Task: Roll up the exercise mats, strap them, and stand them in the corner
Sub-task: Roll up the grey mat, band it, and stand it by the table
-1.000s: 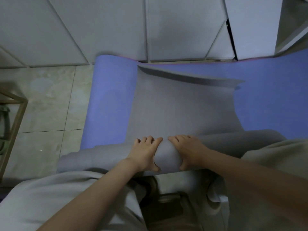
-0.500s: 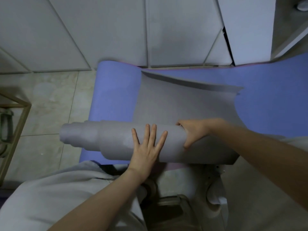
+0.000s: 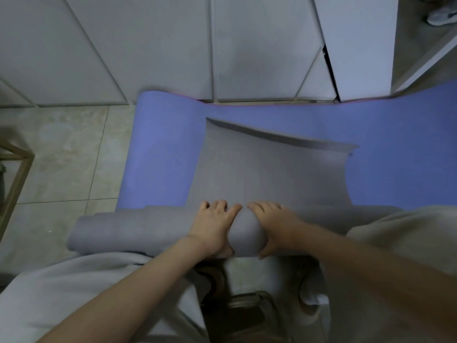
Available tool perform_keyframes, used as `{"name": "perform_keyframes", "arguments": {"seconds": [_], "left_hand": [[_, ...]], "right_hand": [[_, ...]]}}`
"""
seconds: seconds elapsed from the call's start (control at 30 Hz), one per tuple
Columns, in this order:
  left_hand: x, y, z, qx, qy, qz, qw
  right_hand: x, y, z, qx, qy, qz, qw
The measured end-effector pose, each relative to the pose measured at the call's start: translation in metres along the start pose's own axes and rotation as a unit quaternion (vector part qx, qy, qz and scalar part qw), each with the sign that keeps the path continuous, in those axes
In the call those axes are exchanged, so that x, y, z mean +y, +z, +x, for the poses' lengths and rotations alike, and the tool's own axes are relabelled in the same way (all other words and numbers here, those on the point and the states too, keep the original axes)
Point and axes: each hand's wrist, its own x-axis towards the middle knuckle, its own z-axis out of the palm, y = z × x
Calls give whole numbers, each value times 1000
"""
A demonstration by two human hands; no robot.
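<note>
Grey mat (image 3: 272, 174), one, blue mat (image 3: 160, 149), one, left hand (image 3: 212, 229), right hand (image 3: 274, 224)

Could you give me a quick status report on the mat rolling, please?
Both clasp the roll: left grip, right grip. Partly rolled grey mat, far end curled up. Underneath lies blue mat.

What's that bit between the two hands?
A bare bulge of the rolled grey mat, gripped by the left hand and right hand, in the head view.
</note>
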Motion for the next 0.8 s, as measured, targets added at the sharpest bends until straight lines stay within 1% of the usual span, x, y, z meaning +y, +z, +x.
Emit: {"name": "perform_keyframes", "arguments": {"seconds": [0.07, 0.1, 0.17, 0.23, 0.3, 0.37, 0.43, 0.5, 0.57, 0.6, 0.73, 0.8], "left_hand": [[-1, -2, 0, -33, 5, -26, 999], [-2, -1, -1, -42, 6, -31, 999], [-3, 1, -4, -27, 2, -27, 999], [-3, 5, -9, -3, -14, -13, 1000], [0, 4, -13, 16, -43, 4, 999], [6, 2, -18, 41, -56, 52, 996], [10, 7, -21, 64, -67, 93, 991], [9, 13, -22, 84, -60, 136, 985], [5, 15, -20, 116, -38, 162, 979], [4, 14, -20, 125, -31, 165, 978], [4, 7, -19, 104, -5, 157, 982], [-1, 5, -17, 95, 15, 153, 983]], "right_hand": [[-7, 14, -3, 53, -1, -9, 999], [-7, 18, -3, 65, -7, -6, 998], [-5, 15, 1, 71, -21, 1, 997], [-2, 8, 10, 55, -20, 0, 998], [3, -4, 22, 12, 0, 0, 1000], [9, -18, 31, -22, 25, 15, 999], [17, -32, 35, -29, 38, 49, 998], [28, -43, 38, -50, 40, 113, 992], [38, -50, 42, -105, 41, 174, 978], [42, -53, 45, -130, 39, 185, 973], [46, -53, 52, -207, 48, 197, 957], [45, -57, 53, -255, 63, 214, 941]]}}
